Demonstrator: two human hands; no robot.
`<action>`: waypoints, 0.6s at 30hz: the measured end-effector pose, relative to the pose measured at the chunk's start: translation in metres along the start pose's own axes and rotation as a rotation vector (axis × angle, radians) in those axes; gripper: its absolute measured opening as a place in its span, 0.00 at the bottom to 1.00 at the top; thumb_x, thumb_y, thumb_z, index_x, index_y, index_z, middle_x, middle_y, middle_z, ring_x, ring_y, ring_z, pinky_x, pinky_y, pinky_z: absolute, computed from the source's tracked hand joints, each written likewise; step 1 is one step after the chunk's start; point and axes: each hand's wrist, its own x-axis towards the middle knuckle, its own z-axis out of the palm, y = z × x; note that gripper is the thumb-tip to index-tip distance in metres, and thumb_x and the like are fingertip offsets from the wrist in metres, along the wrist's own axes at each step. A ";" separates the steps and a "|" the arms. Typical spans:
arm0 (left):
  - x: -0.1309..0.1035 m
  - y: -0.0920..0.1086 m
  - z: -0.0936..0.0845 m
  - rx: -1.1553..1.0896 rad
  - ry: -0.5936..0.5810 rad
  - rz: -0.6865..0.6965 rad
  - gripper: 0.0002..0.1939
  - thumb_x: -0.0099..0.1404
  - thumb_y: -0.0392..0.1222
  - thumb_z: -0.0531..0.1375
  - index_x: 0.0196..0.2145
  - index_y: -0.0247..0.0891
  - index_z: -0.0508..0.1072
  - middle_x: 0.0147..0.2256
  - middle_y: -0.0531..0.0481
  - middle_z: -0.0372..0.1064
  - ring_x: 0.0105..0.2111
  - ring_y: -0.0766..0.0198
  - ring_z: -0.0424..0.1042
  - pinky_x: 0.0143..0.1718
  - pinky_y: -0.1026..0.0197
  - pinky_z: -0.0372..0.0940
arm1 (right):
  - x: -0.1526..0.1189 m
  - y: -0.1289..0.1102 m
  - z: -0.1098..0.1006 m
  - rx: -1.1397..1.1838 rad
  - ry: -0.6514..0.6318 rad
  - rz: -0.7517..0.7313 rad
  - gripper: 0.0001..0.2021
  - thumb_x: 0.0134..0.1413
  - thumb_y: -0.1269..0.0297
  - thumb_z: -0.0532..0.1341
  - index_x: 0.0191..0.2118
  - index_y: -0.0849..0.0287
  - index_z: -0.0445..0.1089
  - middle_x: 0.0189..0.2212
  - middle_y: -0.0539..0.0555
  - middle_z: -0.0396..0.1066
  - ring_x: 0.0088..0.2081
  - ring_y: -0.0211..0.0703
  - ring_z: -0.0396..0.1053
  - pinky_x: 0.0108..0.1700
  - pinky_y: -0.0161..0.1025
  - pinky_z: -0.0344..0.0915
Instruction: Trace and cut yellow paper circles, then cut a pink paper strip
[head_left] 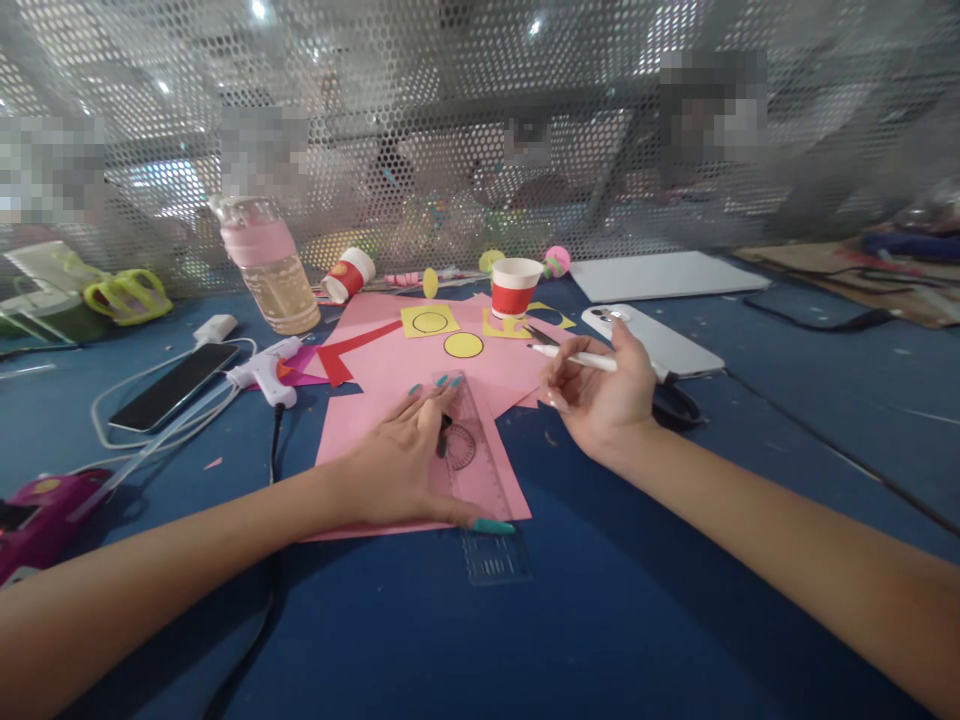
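My left hand [397,450] lies spread and flat, its thumb and fingertips pressing a clear plastic ruler [491,495] onto a sheet of pink paper [341,420]. The ruler has a protractor pattern and its near end sticks out past the paper's front edge. A white marker [589,358] is held in my right hand [607,395], raised to the right of the paper, its dark tip pointing left. A small black object under my left fingers is partly hidden. Yellow paper with a drawn circle [430,320] and a cut yellow disc [463,345] rest on more pink paper behind.
A red-and-white paper cup [515,288] stands at the back, with another cup [349,274] tipped over. To the left are a bottle [268,265], glue gun [270,373] with cord, and phone [176,385]. A white phone [660,340] lies right. Perforated metal [420,130] borders the table.
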 end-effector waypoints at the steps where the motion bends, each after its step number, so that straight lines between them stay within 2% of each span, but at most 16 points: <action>1: 0.000 0.000 0.000 0.001 0.004 0.002 0.62 0.46 0.72 0.55 0.64 0.29 0.32 0.64 0.34 0.33 0.63 0.42 0.32 0.61 0.46 0.40 | 0.000 0.000 0.000 -0.001 0.005 -0.003 0.25 0.55 0.51 0.43 0.14 0.59 0.60 0.09 0.51 0.59 0.11 0.34 0.57 0.14 0.32 0.44; 18: -0.001 0.000 0.001 -0.009 0.011 -0.001 0.63 0.45 0.72 0.55 0.63 0.28 0.34 0.64 0.35 0.32 0.64 0.44 0.31 0.62 0.46 0.38 | -0.001 0.001 0.000 -0.003 -0.003 0.017 0.25 0.55 0.51 0.43 0.15 0.59 0.61 0.09 0.52 0.59 0.12 0.34 0.57 0.16 0.33 0.43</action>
